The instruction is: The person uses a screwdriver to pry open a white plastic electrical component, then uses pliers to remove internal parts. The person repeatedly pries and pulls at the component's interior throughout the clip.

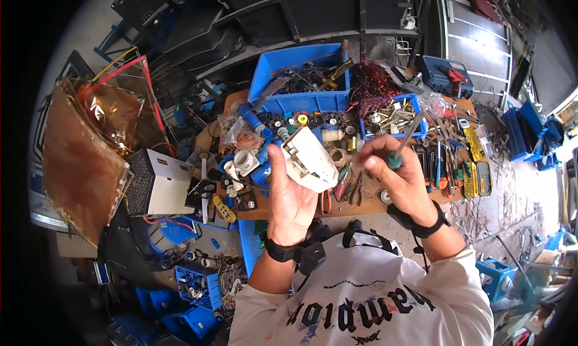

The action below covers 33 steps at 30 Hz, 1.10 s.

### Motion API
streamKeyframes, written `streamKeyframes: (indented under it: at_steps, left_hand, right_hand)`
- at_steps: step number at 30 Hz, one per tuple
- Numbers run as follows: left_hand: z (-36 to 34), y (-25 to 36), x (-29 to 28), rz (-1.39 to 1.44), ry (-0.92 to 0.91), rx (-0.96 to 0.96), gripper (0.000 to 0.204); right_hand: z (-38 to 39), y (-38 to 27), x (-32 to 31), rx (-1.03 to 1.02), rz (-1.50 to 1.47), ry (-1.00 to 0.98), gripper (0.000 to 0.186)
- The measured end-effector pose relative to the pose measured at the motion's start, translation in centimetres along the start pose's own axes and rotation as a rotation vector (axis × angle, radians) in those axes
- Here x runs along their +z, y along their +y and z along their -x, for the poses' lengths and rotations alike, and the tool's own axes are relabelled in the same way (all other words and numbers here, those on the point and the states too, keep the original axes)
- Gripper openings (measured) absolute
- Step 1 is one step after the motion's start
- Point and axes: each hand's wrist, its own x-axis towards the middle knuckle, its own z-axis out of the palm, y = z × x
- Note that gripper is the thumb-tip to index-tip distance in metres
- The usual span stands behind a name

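Observation:
My left hand (289, 207) holds a white plastic housing (309, 159) with a hollow, ribbed top, raised above the cluttered workbench (373, 204). My right hand (391, 171) is closed on a screwdriver (408, 138), its green handle in my fingers and its metal shaft pointing up and away, a little apart from the housing. Under and around my hands lie pliers (359, 189), white pipe fittings (245, 160), spools of cord (331, 135) and assorted small parts.
Along the back sit a blue crate of tools (268, 63), a blue tray of fasteners (391, 111) and a drill case (442, 69). Yellow bit cases (478, 177) lie right. Brown sheets (78, 159) and a boxy unit (168, 183) stand left. Blue bins (195, 286) are lower left.

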Motion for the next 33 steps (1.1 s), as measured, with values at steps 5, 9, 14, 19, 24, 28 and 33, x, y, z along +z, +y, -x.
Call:
streamKeyframes:
  at_steps: [5, 9, 14, 19, 24, 28, 33]
  left_hand:
    - [-0.4, 0.4, -1.0, -0.085, 0.101, 0.190, 0.057]
    - [-0.3, 0.5, -1.0, -0.246, 0.080, 0.292, 0.055]
    - [-0.1, 0.3, -0.2, -0.326, 0.086, 0.351, 0.062]
    - [-0.2, -0.3, 0.5, -0.405, 0.100, 0.387, 0.063]
    - [-0.7, -0.8, 0.4, -0.542, 0.059, 0.403, 0.063]
    - [-1.4, -1.3, 0.1, -0.632, 0.038, 0.436, 0.059]
    - [-2.4, -1.8, 0.0, -0.722, 0.056, 0.494, 0.055]
  right_hand:
    - [2.4, -0.6, -0.5, 0.111, 0.507, -0.106, 0.036]
    - [3.1, -2.7, -1.5, 0.217, 0.517, -0.214, 0.033]
    - [3.4, -4.4, -2.3, 0.120, 0.569, -0.221, 0.030]
    - [3.0, -5.9, -2.5, 0.005, 0.763, -0.163, 0.032]
    - [2.9, -7.2, -2.1, -0.068, 0.983, -0.164, 0.029]
    - [2.6, -7.2, -1.4, -0.182, 1.215, -0.168, 0.027]
    - [1.4, -7.0, -0.9, -0.261, 1.330, -0.198, 0.028]
